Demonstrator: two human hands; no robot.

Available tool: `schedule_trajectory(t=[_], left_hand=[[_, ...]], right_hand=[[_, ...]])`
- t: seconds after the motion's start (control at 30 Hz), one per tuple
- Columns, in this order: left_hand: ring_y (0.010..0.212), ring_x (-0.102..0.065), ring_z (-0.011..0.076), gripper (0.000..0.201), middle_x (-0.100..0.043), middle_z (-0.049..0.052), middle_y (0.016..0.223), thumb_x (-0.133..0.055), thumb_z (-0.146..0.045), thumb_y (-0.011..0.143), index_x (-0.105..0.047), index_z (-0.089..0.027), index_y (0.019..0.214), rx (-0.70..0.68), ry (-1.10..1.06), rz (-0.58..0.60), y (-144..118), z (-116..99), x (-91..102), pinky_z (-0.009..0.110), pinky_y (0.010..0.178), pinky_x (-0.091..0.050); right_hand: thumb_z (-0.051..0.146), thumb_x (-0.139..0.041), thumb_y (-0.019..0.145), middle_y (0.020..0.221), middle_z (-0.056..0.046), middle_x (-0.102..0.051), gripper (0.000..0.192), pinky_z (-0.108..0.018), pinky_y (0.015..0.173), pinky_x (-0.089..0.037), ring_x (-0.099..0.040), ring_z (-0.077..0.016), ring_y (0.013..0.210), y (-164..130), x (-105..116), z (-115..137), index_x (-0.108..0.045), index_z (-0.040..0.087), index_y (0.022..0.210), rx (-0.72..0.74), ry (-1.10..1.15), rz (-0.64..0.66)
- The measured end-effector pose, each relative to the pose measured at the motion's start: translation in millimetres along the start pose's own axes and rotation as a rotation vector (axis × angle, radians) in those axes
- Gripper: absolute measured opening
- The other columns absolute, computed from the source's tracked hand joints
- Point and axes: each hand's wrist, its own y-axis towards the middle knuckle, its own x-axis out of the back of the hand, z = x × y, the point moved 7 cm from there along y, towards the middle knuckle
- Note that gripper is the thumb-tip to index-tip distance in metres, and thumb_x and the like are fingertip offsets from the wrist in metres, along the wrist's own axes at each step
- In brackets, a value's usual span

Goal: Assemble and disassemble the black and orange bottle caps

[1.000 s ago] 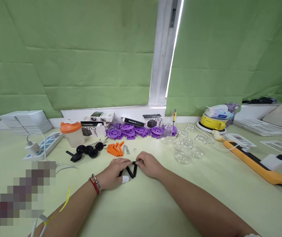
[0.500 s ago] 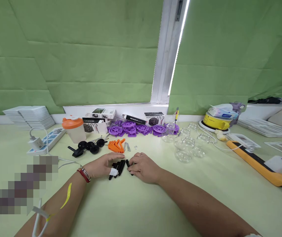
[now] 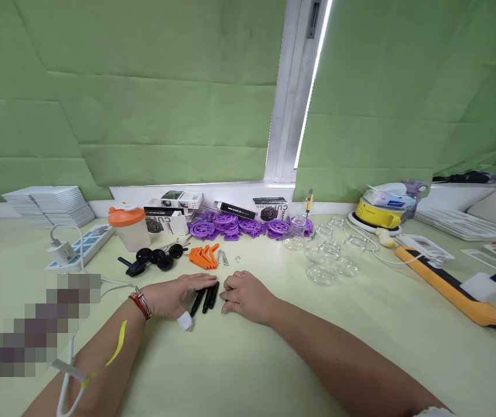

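A box [image 3: 269, 209] at the twelve o'clock edge of the table [image 3: 248, 359] is showing "CUP HOLDER". The black sticks [image 3: 205, 298] are lying side by side between both hands, long axes running from one o'clock to seven. The left hand [image 3: 170, 294] is lying flat, fingers spread over them, gripping nothing; the right hand [image 3: 244, 296] is resting beside them, loosely curled and empty.

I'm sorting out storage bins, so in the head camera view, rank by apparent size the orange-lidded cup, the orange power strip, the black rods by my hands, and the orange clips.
1. orange power strip, though it lies nearer the camera
2. orange-lidded cup
3. and 4. black rods and orange clips: the two clusters look alike, so no ranking.
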Motion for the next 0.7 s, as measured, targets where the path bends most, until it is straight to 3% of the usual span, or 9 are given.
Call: schedule_trajectory(t=[0.27,0.43,0.57,0.7], left_hand=[[0.137,-0.026,0.0309,0.084,-0.035,0.002,0.149,-0.075,-0.031,0.065,-0.037,-0.034,0.14,-0.013,-0.023,-0.1,8,5,-5.3,0.045,0.113,-0.02],[0.136,-0.029,0.0286,0.094,-0.027,0.003,0.153,-0.073,-0.027,0.067,-0.023,-0.033,0.146,0.004,-0.161,-0.097,15,1,-14.6,0.044,0.112,-0.023],[0.14,-0.021,0.0251,0.096,-0.02,0.007,0.154,-0.072,-0.027,0.069,-0.017,-0.026,0.148,-0.045,-0.404,-0.103,18,-6,-14.4,0.042,0.114,-0.02],[0.137,-0.029,0.0262,0.087,-0.029,0.012,0.151,-0.076,-0.035,0.068,-0.033,-0.022,0.142,-0.066,-0.634,-0.162,17,-3,-4.2,0.043,0.112,-0.025]], right_hand=[[0.05,-0.061,0.08,0.095,-0.005,-0.064,0.039,-0.034,0.082,-0.038,-0.052,-0.0193,0.091,-1,5,1,-0.068,0.021,0.105,-0.004,0.004,-0.066],[0.043,-0.055,0.087,0.117,-0.01,-0.06,0.039,-0.038,0.095,-0.037,-0.05,-0.0225,0.106,-2,10,1,-0.062,0.018,0.116,0.015,0.088,-0.138],[0.041,-0.046,0.092,0.13,-0.01,-0.054,0.043,-0.04,0.102,-0.032,-0.043,-0.0233,0.12,-1,7,12,-0.054,0.017,0.126,0.054,0.104,-0.068],[0.05,-0.037,0.093,0.139,-0.01,-0.046,0.052,-0.048,0.103,-0.029,-0.033,-0.03,0.129,3,3,24,-0.046,0.02,0.134,-0.02,0.033,0.046]])
